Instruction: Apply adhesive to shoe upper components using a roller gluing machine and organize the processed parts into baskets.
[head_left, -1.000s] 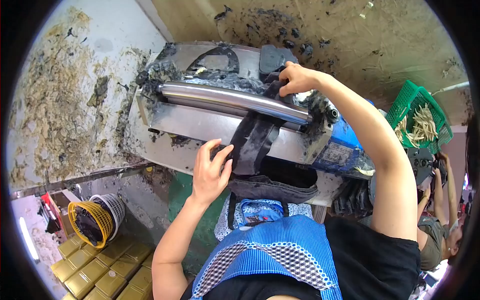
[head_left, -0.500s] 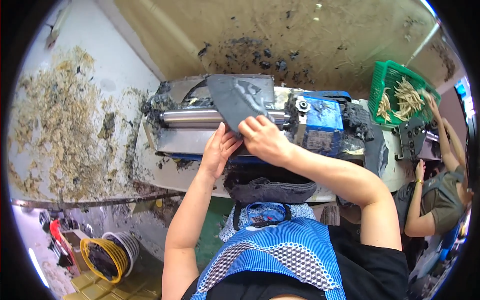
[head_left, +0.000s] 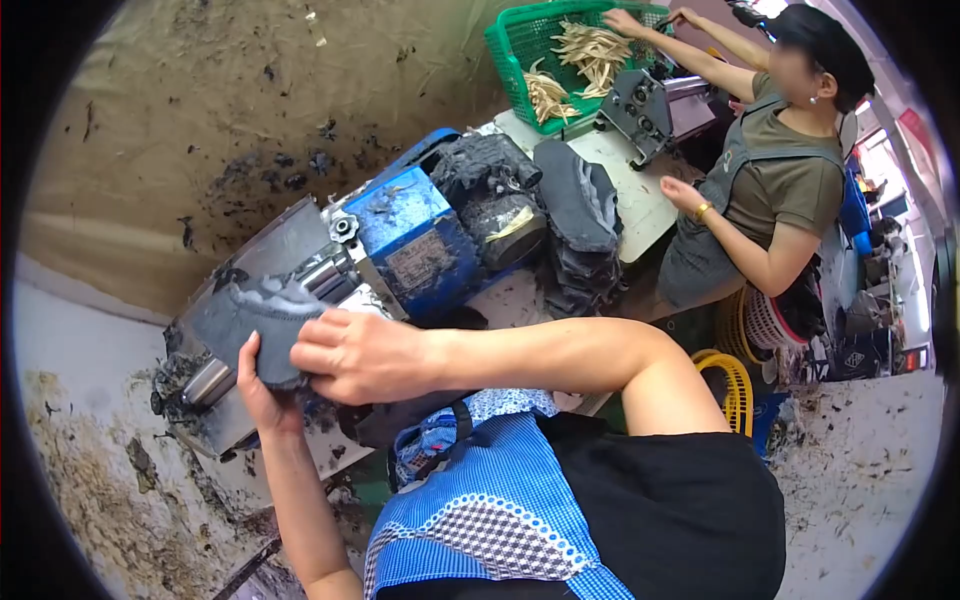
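A dark grey stitched piece [head_left: 235,325], curved like a shoe upper with a pale ragged inner edge, is held over a roller machine. My right hand [head_left: 360,355] grips its right edge, fingers curled. Against its lower edge is my left hand [head_left: 265,400], thumb up on the near face and the other fingers largely hidden. Below the piece, a shiny metal roller [head_left: 210,382] shows at the left. The machine's blue housing [head_left: 405,215] and its small knob [head_left: 343,227] are just beyond my right hand.
Similar dark grey pieces [head_left: 575,200] are stacked right of the machine. Farther right, a person [head_left: 790,175] works at another machine [head_left: 640,110]. A green basket [head_left: 515,75] holds beige strips [head_left: 595,55]. Yellow baskets [head_left: 735,385] stand below the table. Dark residue covers the machine.
My view has swung to the right, bringing the co-worker and stacked pieces further in. The grey piece has been turned and stays between my hands; my left thumb now lies against it.
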